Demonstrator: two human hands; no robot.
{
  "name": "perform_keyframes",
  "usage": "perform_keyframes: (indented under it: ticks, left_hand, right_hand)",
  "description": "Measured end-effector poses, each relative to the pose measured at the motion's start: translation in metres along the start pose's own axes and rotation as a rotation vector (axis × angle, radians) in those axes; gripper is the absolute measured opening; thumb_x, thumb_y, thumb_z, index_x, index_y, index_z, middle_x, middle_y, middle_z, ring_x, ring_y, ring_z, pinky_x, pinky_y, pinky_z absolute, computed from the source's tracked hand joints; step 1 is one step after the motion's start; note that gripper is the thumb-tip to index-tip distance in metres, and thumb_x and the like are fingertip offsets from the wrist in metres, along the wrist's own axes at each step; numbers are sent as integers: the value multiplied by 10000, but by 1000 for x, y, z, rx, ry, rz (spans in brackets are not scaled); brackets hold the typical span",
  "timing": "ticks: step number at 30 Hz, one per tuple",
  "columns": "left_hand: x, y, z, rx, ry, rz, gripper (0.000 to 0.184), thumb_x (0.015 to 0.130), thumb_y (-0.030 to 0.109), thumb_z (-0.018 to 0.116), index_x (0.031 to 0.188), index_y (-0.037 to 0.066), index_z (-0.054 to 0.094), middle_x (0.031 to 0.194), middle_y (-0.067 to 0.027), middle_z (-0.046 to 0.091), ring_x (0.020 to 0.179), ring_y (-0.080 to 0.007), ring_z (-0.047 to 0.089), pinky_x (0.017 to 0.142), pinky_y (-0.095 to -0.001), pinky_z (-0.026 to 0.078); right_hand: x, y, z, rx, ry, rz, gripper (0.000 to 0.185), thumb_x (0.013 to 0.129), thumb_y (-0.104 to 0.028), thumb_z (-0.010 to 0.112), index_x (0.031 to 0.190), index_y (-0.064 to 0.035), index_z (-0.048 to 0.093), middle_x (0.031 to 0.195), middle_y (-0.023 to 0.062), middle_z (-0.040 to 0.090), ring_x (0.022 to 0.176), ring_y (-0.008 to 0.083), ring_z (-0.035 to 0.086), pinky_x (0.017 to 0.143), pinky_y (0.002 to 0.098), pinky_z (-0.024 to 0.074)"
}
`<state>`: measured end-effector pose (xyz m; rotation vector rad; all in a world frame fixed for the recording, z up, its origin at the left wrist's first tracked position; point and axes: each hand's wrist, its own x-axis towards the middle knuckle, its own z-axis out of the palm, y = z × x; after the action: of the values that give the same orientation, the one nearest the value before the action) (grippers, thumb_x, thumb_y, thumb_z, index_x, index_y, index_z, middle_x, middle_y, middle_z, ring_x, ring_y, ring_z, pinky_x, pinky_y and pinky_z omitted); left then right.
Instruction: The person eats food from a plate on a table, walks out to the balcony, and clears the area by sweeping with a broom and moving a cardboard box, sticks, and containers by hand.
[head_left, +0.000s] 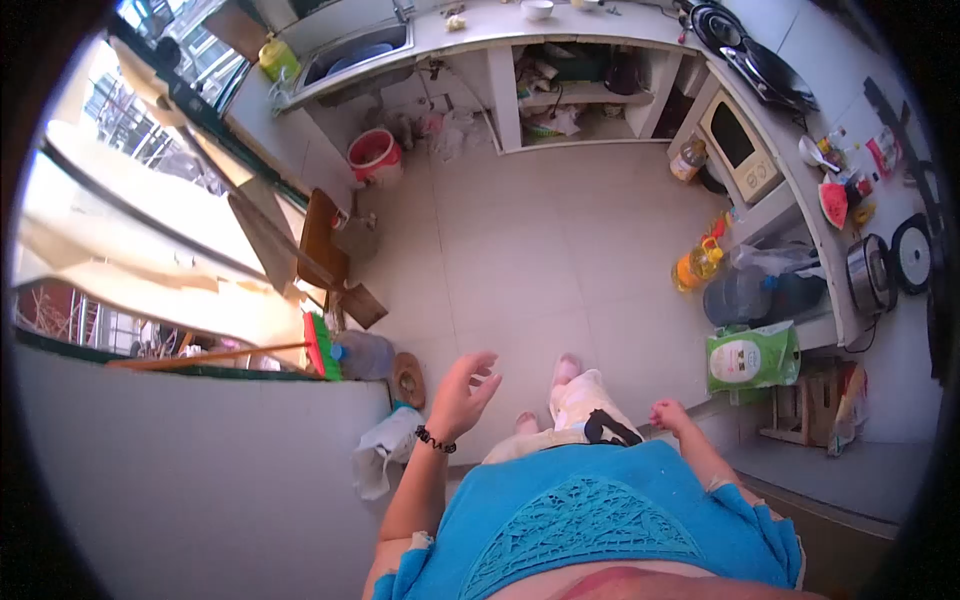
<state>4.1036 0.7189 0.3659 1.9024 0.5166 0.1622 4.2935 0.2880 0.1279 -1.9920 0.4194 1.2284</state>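
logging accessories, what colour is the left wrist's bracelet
The bracelet looks black, best seen in the head view.

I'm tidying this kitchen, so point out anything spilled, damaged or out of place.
No spill or damage stands out. Crumpled clear plastic lies under the counter, near the red bucket, looking like litter. On the right, an apparent watermelon piece sits close to the counter's edge, where it might get knocked off.

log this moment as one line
left hand: open, no object visible | right hand: fingers curled, no object visible | left side: white bag, broom head | right side: green packet
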Motion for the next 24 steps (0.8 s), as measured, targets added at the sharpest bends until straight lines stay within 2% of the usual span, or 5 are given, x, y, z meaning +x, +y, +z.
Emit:
perform_keyframes:
  ticks: [6,13,16,21,24]
  left_hand:
    - [126,-1,-6,8,-20,21,303,798,123,596,1081,39,524,1017,-86,569,874,-181,563,729,-289,468]
    - [277,45,-28,27,3,-15,317,794,139,600,1085,39,521,1030,-97,564,894,-194,562,740,-298,471]
    - [318,32,-38,17,57,-45,312,809,119,589,1091,12,507,1042,-74,568,904,-149,551,750,-269,454]
    - [386,12,-72,-10,93,-133,337,794,145,601,1095,26,508,1036,-102,559,901,-189,558,742,-295,470]
    - [443,1,-100,-7,96,-142,344,793,145,601,1100,23,504,1033,-105,557,906,-190,557,746,-295,470]
  right_hand:
    - [76,-75,-14,-69,-9,75,129,844,-167,490,917,-68,526,719,78,598,580,165,580,491,284,455]
    - [170,-270,-50,-60,-9,-54,121,840,-168,485,871,-66,542,732,70,592,583,157,574,485,276,446]
    - [201,-366,-57,-137,-16,-146,133,842,-180,494,907,-74,540,758,62,592,604,152,570,510,276,453]
    - [226,-511,-18,-162,-60,-302,129,841,-168,494,897,-70,556,730,51,585,595,128,561,498,263,445]
    - [248,-576,13,-168,-130,-285,126,851,-166,490,925,-78,542,785,48,591,644,123,561,546,257,454]
